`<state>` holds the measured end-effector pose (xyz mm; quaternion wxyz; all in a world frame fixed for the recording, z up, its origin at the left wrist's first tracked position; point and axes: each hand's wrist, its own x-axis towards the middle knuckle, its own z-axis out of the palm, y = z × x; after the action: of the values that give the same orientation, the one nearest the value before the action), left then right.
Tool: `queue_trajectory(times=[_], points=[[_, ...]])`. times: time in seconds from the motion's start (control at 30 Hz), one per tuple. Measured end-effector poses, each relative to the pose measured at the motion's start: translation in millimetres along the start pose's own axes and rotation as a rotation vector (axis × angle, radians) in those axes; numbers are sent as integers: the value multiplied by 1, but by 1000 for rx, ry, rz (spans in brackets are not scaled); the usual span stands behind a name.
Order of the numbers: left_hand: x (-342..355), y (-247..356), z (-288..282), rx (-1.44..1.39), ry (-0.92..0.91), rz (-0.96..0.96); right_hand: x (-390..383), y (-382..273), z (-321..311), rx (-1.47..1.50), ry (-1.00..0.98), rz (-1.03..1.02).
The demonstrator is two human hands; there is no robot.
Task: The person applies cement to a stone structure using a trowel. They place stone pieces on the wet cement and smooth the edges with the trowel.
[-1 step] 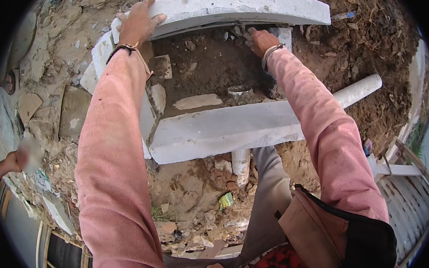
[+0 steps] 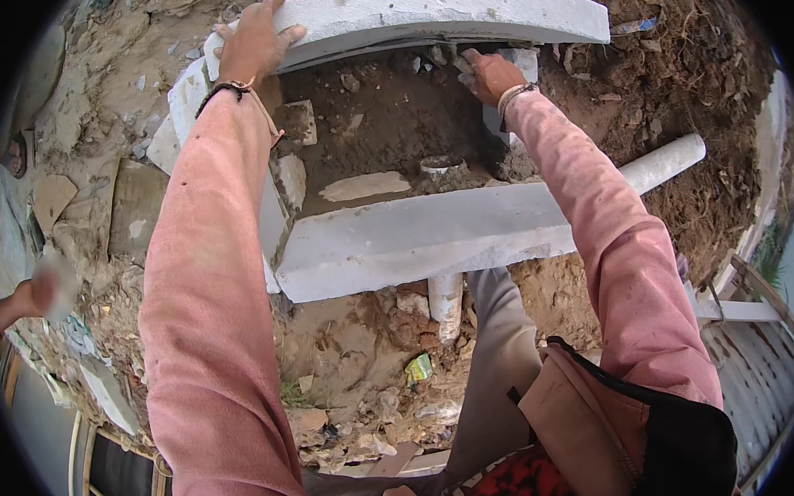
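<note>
A long white slab stands on edge at the far side of a box of slabs around a muddy pit. My left hand grips its left end, thumb on the near face and fingers over the top. Below the slab's right part, my right hand is inside the box's far right corner, beside the white right-hand slab. Its fingers are drawn together, muddy, around something small I cannot make out. Another white slab forms the near side.
A pale pipe extends to the right from behind the near slab; a second pipe shows below it. An open pipe end sits in the pit. Loose soil and rubble surround the box. Another person's hand is at the far left.
My right hand has drawn slightly to the right, away from the small stones under the far slab. My left hand keeps its grip on the slab.
</note>
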<state>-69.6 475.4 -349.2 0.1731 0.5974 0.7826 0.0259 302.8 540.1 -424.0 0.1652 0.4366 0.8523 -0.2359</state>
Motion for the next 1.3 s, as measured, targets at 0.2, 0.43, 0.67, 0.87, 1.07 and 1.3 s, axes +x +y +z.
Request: queue_trajectory(times=[0.2, 0.43, 0.67, 0.87, 1.07, 1.3], points=[[4, 7, 0, -12, 20, -5, -62, -15, 12, 106, 76, -17], [-7, 14, -14, -234, -8, 15, 13, -63, 11, 40, -59, 35], [11, 8, -6, -68, -63, 0, -40, -98, 36, 188, -62, -24], [10, -7, -3, -79, -32, 26, 11, -87, 7, 62, -177, 71], [14, 4, -1, -36, -32, 56, -74, 134, -85, -188, -121, 372], [5, -8, -7, -77, -42, 28, -274, 120, -114, 629, 71, 782]])
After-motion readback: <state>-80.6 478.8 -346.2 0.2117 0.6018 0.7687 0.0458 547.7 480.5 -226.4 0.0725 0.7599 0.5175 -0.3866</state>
